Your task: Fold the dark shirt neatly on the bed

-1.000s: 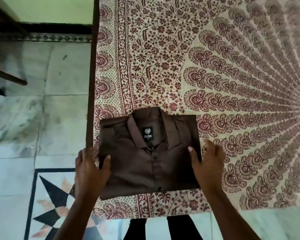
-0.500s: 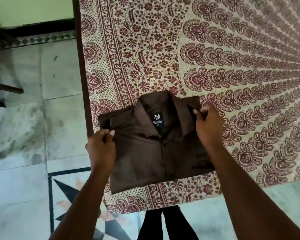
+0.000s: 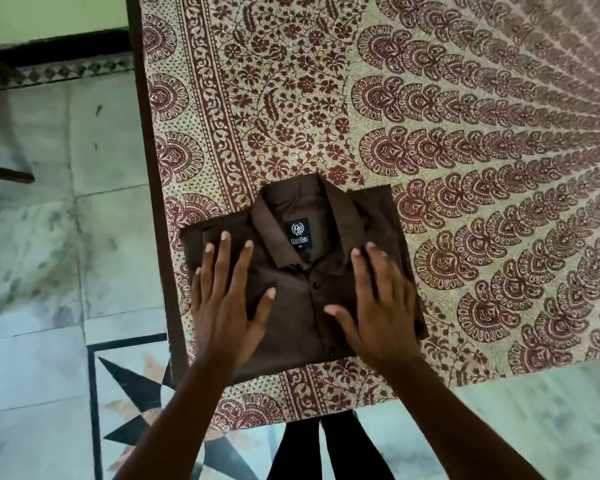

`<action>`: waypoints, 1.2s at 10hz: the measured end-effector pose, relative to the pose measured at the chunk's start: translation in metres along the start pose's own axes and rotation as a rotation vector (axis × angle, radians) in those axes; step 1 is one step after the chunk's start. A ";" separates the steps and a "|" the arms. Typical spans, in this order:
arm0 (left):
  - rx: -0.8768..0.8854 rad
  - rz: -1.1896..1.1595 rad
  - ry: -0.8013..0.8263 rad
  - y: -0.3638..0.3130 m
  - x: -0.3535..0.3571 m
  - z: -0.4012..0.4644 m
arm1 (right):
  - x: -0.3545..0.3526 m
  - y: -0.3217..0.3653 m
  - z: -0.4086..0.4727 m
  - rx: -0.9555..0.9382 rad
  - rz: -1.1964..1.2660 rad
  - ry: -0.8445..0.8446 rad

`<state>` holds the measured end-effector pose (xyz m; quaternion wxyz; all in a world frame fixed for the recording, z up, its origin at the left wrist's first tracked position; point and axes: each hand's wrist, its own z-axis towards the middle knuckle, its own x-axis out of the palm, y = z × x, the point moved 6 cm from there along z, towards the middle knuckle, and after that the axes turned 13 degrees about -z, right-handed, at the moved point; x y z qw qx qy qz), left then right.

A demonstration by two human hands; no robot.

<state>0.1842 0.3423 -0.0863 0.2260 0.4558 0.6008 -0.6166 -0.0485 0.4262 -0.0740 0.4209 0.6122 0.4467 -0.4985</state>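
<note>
On the bed [image 3: 430,133], folded dark shirt [image 3: 302,306], label [image 3: 297,233] "DuxBac XL", under flat, spread left hand [image 3: 227,306] and right hand [image 3: 378,313].

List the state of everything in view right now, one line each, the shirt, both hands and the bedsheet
dark shirt: folded into a rectangle, collar up, buttoned, lying flat near the bed's corner.
left hand: open, fingers spread, resting flat on the shirt's left half.
right hand: open, flat on the shirt's right half.
bedsheet: spread smooth under the shirt.
</note>
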 end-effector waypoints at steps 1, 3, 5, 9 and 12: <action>-0.017 0.102 0.026 0.015 0.017 -0.002 | 0.029 -0.016 0.000 -0.067 -0.103 0.080; 0.008 0.149 -0.027 0.015 0.020 -0.001 | 0.010 -0.030 0.037 0.090 0.037 -0.022; 0.025 0.169 -0.028 0.016 0.022 0.000 | 0.023 -0.033 0.087 -0.105 -0.099 0.084; 0.014 0.209 -0.054 -0.002 0.031 -0.044 | 0.030 -0.016 -0.019 -0.166 -0.113 0.038; -0.058 -0.241 -0.159 -0.040 -0.005 -0.043 | -0.006 -0.060 -0.014 0.120 0.060 -0.083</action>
